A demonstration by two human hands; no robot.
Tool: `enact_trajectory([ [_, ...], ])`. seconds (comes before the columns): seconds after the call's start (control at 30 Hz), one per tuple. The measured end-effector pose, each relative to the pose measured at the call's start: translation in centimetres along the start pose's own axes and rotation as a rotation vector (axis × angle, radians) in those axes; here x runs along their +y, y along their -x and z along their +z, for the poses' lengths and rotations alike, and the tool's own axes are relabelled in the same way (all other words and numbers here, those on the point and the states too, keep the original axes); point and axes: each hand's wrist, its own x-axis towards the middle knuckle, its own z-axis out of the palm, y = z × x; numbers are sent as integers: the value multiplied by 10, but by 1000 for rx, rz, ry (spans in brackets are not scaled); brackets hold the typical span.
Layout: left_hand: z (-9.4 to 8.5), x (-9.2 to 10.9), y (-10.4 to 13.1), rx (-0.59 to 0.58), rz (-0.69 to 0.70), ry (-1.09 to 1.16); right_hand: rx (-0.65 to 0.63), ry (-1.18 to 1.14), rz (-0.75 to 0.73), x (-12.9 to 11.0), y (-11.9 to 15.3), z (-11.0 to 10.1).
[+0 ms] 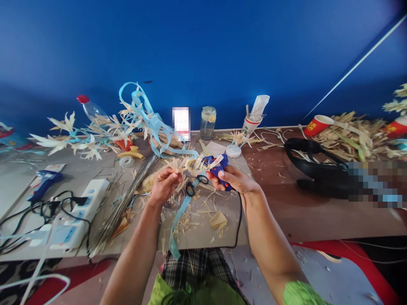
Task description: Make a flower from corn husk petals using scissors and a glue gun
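Observation:
My left hand (164, 185) pinches a pale corn-husk flower (175, 164) between thumb and fingertips. In my right hand (243, 181) is a blue hot glue gun (225, 161), its black cord running down over the table edge. The gun's nozzle is hard to make out among the husk strips between my hands. Just below lie black-handled scissors (190, 189), close to both hands. A light blue ribbon (178, 224) passes beneath them and hangs past the front edge.
Left are husk flowers (90, 147), wire stems (132, 197), a white power strip (87, 207) and another blue glue gun (47, 182). Behind stand a clear bottle (207, 125) and a paper cup (251, 125). At right lie a black headset-like object (305, 165) and a husk pile (352, 135).

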Motion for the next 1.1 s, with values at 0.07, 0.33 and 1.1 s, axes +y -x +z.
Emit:
enact_trajectory([
  [0.07,-1,-1,0,2,4,2,-24,9,14,1,-1,-1],
  [0.33,2,1,0,11,-10,42,-61,-94,-80,5,3,-8],
  [1.1,7,4,2,-42,-44,103,798,1055,303,28,-22,-22],
])
